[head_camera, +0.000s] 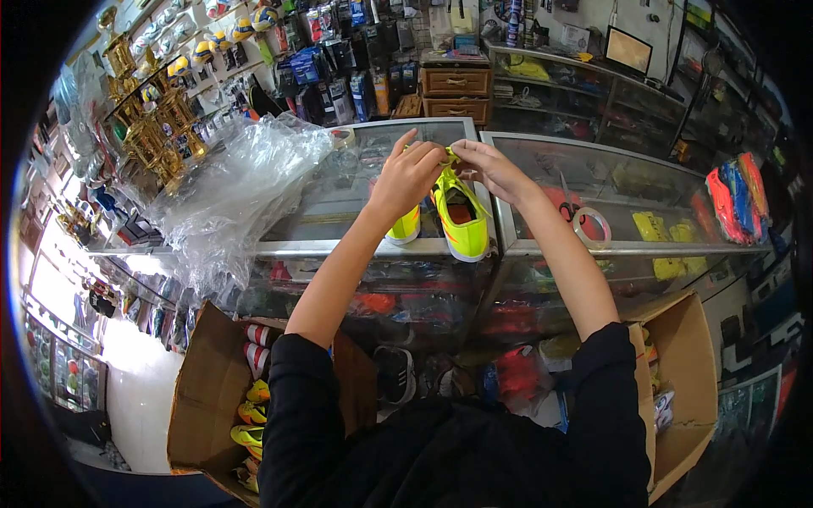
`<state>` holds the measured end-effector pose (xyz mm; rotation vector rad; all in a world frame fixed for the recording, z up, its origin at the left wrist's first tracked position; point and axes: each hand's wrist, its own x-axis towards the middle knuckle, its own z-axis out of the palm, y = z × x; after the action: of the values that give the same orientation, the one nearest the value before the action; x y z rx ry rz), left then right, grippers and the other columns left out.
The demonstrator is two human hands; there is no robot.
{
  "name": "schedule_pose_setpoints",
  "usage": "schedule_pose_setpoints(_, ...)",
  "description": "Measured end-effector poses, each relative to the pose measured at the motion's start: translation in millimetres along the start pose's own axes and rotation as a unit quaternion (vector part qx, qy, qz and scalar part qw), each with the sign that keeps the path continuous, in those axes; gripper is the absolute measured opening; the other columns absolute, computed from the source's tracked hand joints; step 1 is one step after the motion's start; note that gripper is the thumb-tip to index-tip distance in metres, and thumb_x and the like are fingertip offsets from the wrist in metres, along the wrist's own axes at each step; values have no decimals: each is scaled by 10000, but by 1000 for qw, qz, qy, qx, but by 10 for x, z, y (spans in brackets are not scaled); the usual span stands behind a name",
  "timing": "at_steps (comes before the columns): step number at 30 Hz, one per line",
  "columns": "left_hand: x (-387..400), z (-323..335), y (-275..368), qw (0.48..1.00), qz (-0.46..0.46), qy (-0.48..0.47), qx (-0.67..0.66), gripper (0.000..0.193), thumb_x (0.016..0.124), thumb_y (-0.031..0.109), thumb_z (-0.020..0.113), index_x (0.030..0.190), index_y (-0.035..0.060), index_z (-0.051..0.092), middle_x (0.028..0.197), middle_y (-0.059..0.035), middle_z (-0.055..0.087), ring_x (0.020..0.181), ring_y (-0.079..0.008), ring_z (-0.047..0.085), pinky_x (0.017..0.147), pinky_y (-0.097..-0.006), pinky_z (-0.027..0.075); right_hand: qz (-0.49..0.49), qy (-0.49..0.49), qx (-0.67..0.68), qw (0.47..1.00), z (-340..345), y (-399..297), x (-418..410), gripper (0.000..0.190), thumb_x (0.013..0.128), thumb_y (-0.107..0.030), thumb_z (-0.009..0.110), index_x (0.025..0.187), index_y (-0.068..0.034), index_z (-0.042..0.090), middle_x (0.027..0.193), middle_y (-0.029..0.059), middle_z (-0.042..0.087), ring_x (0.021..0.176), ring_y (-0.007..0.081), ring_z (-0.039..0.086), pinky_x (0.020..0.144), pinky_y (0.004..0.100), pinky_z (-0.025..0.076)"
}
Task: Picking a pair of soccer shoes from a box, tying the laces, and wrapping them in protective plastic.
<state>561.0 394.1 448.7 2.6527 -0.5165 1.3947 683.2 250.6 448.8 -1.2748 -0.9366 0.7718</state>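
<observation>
A neon-yellow sports shoe stands on the metal-framed glass display counter, its heel towards me at the front edge. Both hands are at its yellow laces. My left hand reaches over from the left, its fingers bent on the laces and one finger raised. From the right, my right hand pinches a part of the laces between thumb and fingers. A second neon-yellow shoe stands to the left, partly hidden under my left hand and forearm.
Crumpled clear plastic covers the counter's left part. On the right lie scissors, a tape roll and bagged colourful items. Open cardboard boxes stand at both sides, the left one holding shoes. Gold trophies stand at the far left.
</observation>
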Motion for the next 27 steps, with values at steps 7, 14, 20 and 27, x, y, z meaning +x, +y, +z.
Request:
schedule_pose_setpoints(7,23,-61,112,997,-41,59,-4,115,735,54,647,812,59,562,925,-31,590,914,-215,579,1010,-461,313,-7,197,57,979,98,7,109,87,832,-202,635,818,-120,612,728,-44,577,624,54,506,556,215,358)
schedule_pose_setpoints(14,-335,-206,210,995,-94,27,-25,134,710,64,666,754,98,544,869,14,615,876,-177,597,1060,-518,192,-64,332,-8,941,-385,454,415,124,799,-159,663,766,-44,630,691,-1,599,613,86,519,543,250,394)
schedule_pose_setpoints(20,-498,-318,263,990,-119,-46,-59,133,725,41,674,728,84,548,853,1,636,884,-171,611,1087,-530,111,-51,385,-197,900,-644,904,538,154,771,-152,675,752,-4,634,663,59,618,614,143,559,587,302,429)
schedule_pose_setpoints(27,-506,-513,177,957,-208,-75,-186,326,768,158,680,1041,45,543,1064,-108,575,1060,-273,533,1044,-465,251,12,183,-204,962,-301,511,182,497,782,-330,692,1124,-19,510,1046,156,582,848,198,597,713,336,486)
